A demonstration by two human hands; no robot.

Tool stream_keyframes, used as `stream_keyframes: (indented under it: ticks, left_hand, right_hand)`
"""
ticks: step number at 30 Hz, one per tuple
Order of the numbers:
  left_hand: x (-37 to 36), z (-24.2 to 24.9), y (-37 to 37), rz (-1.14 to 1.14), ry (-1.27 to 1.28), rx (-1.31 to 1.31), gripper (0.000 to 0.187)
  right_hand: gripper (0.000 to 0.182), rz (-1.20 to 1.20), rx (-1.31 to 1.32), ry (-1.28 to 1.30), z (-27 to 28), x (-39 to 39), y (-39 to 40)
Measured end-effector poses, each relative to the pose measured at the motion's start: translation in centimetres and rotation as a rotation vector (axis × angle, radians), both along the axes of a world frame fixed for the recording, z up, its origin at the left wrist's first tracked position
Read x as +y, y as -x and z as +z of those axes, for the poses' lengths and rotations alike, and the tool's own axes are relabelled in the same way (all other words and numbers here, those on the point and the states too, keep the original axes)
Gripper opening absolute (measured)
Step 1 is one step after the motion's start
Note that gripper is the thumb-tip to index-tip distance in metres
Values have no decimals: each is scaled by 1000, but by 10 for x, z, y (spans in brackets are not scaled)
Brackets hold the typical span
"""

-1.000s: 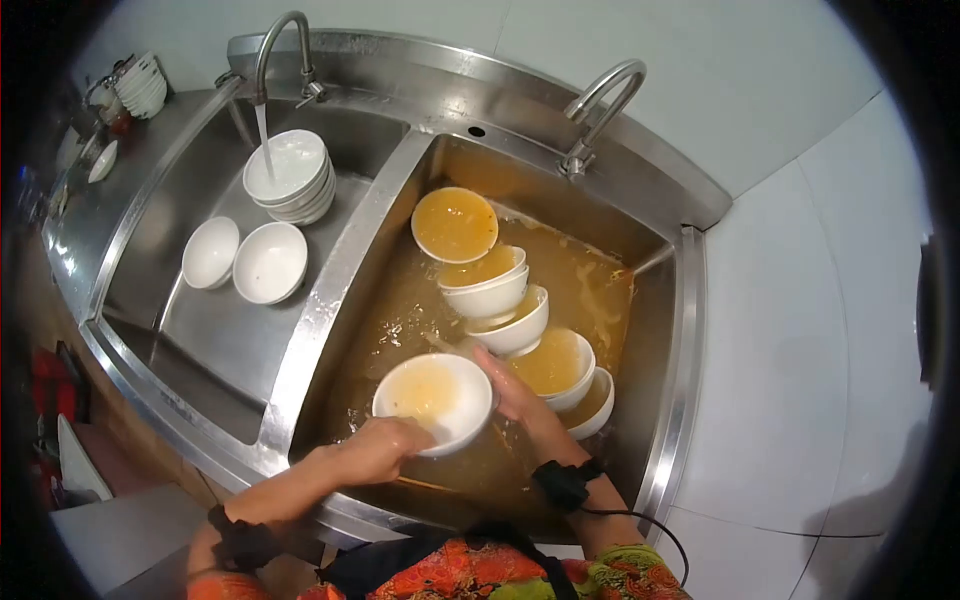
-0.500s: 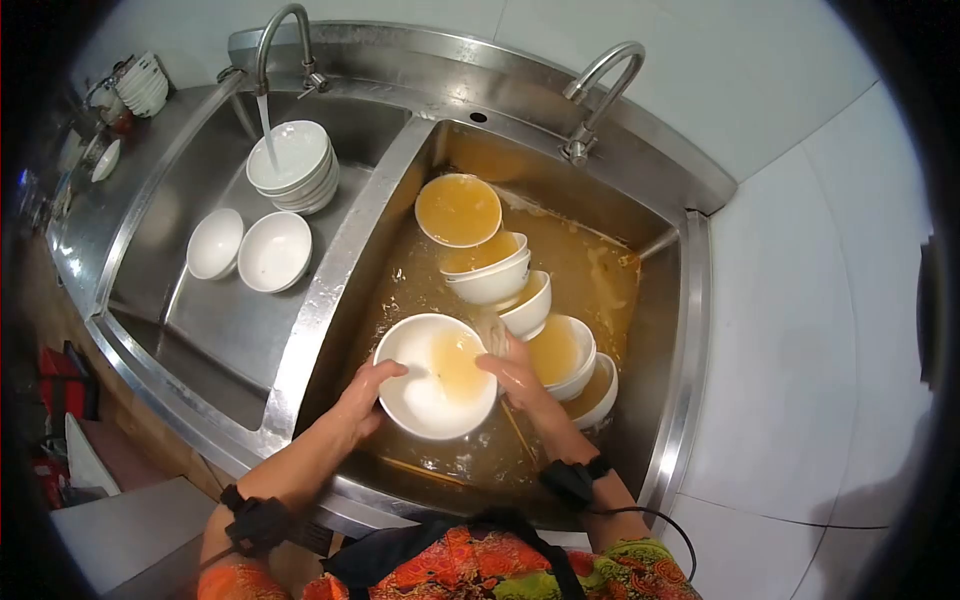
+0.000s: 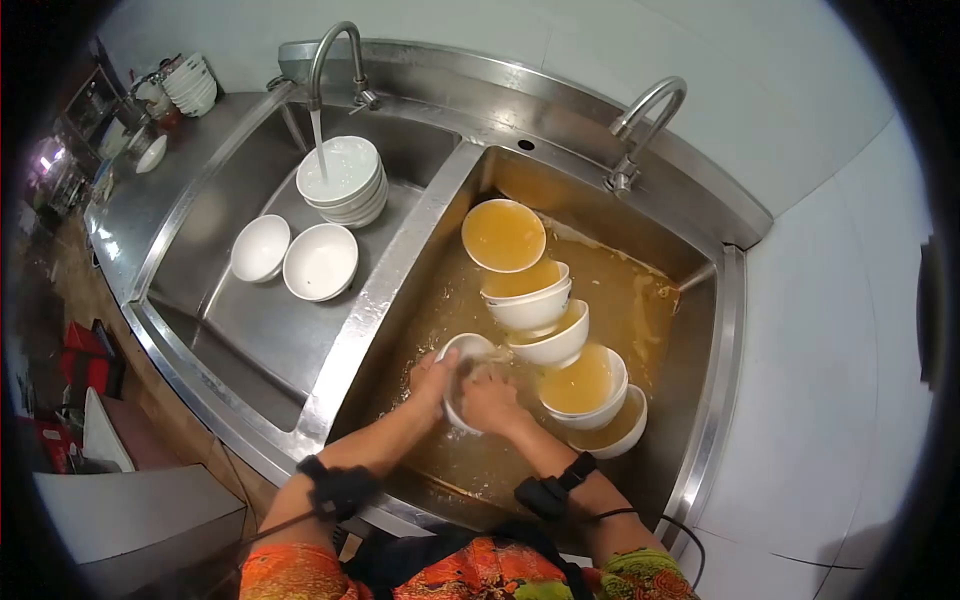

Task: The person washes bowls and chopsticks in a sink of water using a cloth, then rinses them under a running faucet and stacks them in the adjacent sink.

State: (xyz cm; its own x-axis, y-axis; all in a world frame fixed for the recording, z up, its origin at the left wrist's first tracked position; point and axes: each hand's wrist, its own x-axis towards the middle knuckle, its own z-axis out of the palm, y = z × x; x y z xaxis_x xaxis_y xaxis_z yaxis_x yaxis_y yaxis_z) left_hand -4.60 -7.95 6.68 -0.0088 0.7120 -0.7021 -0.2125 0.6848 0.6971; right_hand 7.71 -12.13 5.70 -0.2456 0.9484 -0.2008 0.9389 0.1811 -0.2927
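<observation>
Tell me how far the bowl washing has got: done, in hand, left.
Done, by the look of it: a stack of white bowls under the running tap and two single bowls in the left basin. In hand: the left hand and right hand grip one bowl in the murky right basin. Left: about five bowls holding yellow water.

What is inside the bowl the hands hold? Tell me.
The right hand is pressed into the bowl, hiding most of its inside. The left hand grips its rim. Only a bare white strip shows.
</observation>
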Motion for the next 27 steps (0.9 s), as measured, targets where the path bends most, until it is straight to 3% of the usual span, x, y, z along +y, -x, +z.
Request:
stream_keyframes:
  ticks: [2, 3, 4, 6, 7, 8, 10, 11, 12, 13, 14, 16, 18, 20, 22, 23, 24, 25, 27]
  left_hand:
    - [5, -38, 6, 72, 92, -176, 32]
    - [5, -33, 6, 41, 118, -141, 32]
    - [5, -34, 3, 61, 123, -152, 32]
    - [3, -35, 8, -77, 171, -292, 35]
    - [4, -24, 11, -45, 158, -284, 35]
    - [5, -11, 10, -83, 191, -303, 34]
    - [5, 15, 10, -173, 266, -333, 35]
    - [4, 20, 11, -179, 295, -172, 35]
    - [3, 22, 10, -185, 321, -18, 37]
    - [-4, 26, 8, -125, 141, -13, 46]
    - [-7, 25, 5, -117, 131, -14, 46]
    - [-9, 18, 3, -185, -310, 387, 44]
    - [-6, 19, 5, -226, -422, 463, 47]
    - [-9, 38, 8, -473, -946, 808, 63]
    - [-17, 86, 16, -481, -1022, 751, 65]
    - [-16, 100, 22, -542, -1226, 695, 65]
    - [-13, 109, 24, -600, -1431, 633, 65]
    - [-12, 117, 23, -631, -1543, 594, 64]
    - [-14, 139, 27, -714, -1656, 566, 58]
  right_hand:
    - [35, 228, 129, 263, -19, 3, -6]
    - [28, 177, 553, 402, 1, 2, -13]
    - [28, 193, 541, 414, 11, 3, -13]
    - [24, -333, 1184, 689, 19, 3, -2]
    - [21, -555, 1442, 608, 16, 5, 8]
    - [21, -513, 1444, 627, 14, 11, 15]
    - [23, -349, 985, -58, 15, 19, 21]
    - [23, -327, 998, -56, 16, 22, 20]
    - [24, -263, 596, -162, 18, 27, 13]
    - [25, -201, 188, -267, 20, 31, 6]
    - [25, -191, 188, -275, 23, 30, 2]
    - [29, -108, 70, -207, 26, 22, -6]
    - [35, -166, 95, -104, 17, 9, -16]
    - [42, -225, 119, 6, 19, 0, -26]
    - [53, -260, 481, 215, 34, -16, -38]
    - [60, -422, 903, 153, -18, -29, -53]
    - [65, -443, 1342, 91, -5, -32, -47]
    - [66, -500, 1606, 161, 10, -31, -42]
    - [66, -632, 1890, 369, 23, -22, -42]
